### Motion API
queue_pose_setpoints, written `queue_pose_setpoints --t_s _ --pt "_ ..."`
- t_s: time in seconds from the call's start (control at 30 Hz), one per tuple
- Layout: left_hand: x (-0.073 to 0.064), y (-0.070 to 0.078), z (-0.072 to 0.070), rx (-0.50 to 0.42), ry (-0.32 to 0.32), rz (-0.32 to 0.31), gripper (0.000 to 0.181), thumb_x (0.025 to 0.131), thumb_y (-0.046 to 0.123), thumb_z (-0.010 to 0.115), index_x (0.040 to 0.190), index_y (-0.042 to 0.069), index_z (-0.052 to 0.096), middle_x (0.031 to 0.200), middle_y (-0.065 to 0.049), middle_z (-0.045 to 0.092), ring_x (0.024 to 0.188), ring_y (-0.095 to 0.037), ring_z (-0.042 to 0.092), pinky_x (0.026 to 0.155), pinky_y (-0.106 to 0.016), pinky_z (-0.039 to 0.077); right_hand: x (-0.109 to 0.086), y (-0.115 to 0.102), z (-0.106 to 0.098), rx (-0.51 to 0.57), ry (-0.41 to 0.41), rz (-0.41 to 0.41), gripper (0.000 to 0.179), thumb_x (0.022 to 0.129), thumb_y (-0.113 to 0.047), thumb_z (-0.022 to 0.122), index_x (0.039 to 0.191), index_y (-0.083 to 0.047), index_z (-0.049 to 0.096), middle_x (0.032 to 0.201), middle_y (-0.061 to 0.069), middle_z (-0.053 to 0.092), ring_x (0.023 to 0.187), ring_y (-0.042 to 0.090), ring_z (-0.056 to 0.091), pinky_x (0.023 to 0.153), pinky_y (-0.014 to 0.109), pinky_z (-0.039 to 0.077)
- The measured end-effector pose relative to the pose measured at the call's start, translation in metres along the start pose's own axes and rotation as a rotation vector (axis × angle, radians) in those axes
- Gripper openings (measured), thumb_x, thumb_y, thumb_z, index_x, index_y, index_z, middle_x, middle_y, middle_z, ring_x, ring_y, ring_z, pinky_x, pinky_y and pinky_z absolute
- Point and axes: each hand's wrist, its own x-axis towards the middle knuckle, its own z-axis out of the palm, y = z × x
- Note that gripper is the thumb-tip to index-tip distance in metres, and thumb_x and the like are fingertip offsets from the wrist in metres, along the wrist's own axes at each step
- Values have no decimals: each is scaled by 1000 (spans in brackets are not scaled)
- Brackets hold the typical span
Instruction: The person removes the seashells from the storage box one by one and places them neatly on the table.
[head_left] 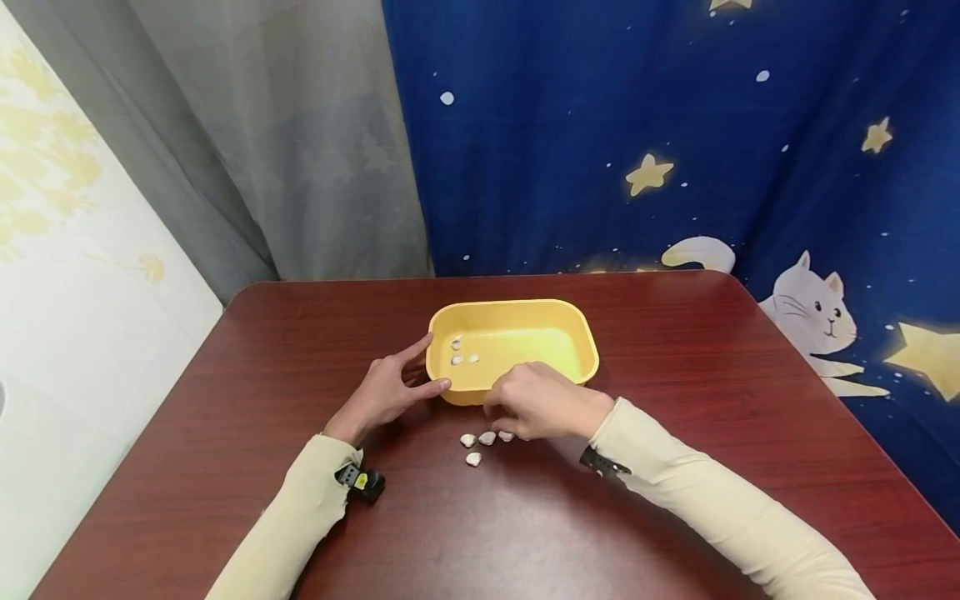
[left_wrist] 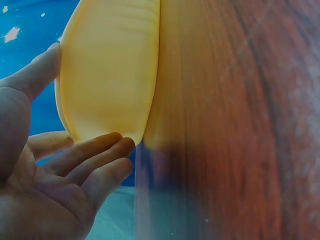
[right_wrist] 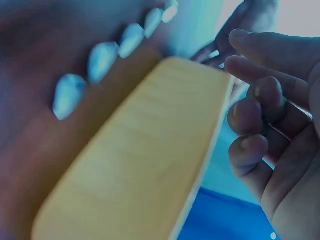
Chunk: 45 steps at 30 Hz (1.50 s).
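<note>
A yellow plastic tub (head_left: 510, 317) sits on the table with 3 small whitish shells (head_left: 457, 360) at its left end. My left hand (head_left: 386, 390) rests against that end, its thumb at the near corner and index finger at the left rim, fingers spread and fairly straight. At the tub's near side is my right hand (head_left: 540, 402), fingers loosely bent. The right wrist view shows a gap between thumb and index finger, with nothing visible in it. Several more pale shells (head_left: 487, 438) lie on the table just in front of the tub, close to the right hand.
The dark red wooden table (head_left: 637, 533) carries the tub and shells. Behind it hang a grey curtain (head_left: 322, 167) and a blue star-patterned curtain (head_left: 540, 150). A white wall (head_left: 90, 275) stands at the left. Each wrist wears a dark strap (head_left: 603, 462).
</note>
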Motion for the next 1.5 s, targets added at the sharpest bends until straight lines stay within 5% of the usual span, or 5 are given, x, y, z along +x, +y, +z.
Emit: queue_pose_setpoints --t_s 0.63,1.17,1.5 --pt "1 -1 -1 -14 -9 -10 98 81 57 77 160 25 28 151 -9 54 137 -24 56 108 -43 49 32 29 -36 -13 -113 16 12 84 -20 79 95 -15 77 71 -5 67 64 7 57 59 25 50" --pt "-1 0 -2 3 -10 -6 98 82 55 78 160 22 29 149 -10 56 136 -24 56 110 -44 48 87 74 -10 -8 -213 143 5 84 -14 79 89 -14 76 81 -1 71 75 15 62 67 31 55" --pt "-1 1 -2 20 -7 3 96 83 53 78 159 21 30 148 -10 57 136 -24 56 110 -44 48 117 86 8 34 -282 218 21 85 -9 78 105 -16 78 94 1 74 85 15 65 77 31 57"
